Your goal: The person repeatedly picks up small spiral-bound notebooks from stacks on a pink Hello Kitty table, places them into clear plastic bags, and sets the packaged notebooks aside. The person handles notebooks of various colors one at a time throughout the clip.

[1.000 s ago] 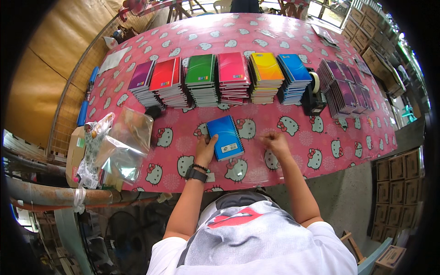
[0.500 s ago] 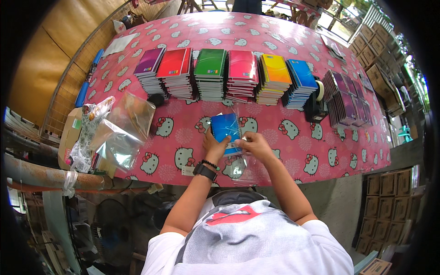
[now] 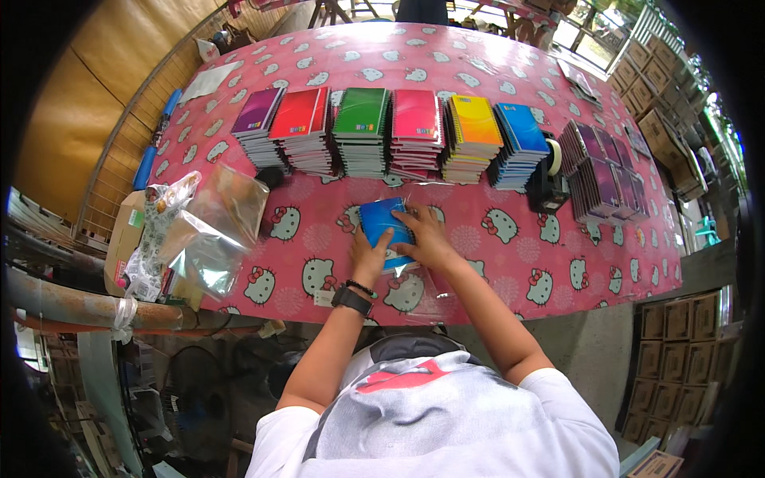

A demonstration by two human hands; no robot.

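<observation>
1. A blue spiral-bound notebook with a glossy cover (image 3: 382, 221) lies between a worker's two bare hands, near the front edge of a table covered in pink sheeting printed with white cat faces (image 3: 315, 209).
2. The left hand (image 3: 368, 256) grips the notebook from its left and lower side, thumb laid across the cover.
3. The right hand (image 3: 429, 239) reaches over the notebook's right side, fingers spread and bent onto the cover; whether it is gripping or only pressing, one cannot tell.
4. Crinkled, clear plastic film (image 3: 437, 285) shows on the table beside and below the notebook, its full outline hard to make out.
5. A black watch (image 3: 352, 301) and a dark beaded bracelet (image 3: 362, 288) circle the left wrist.
6. Beyond the hands, six stacks of spiral notebooks stand in a row: purple (image 3: 259, 110), red (image 3: 301, 111), green (image 3: 362, 110), pink (image 3: 416, 110), yellow (image 3: 476, 119) and blue (image 3: 522, 126).
7. Right of the row sit a black tape dispenser with a pale roll (image 3: 546, 197) and grouped piles of small purple notebooks (image 3: 599, 187).
8. Clear, shiny plastic bags (image 3: 213, 251) lie at the table's left.
</observation>
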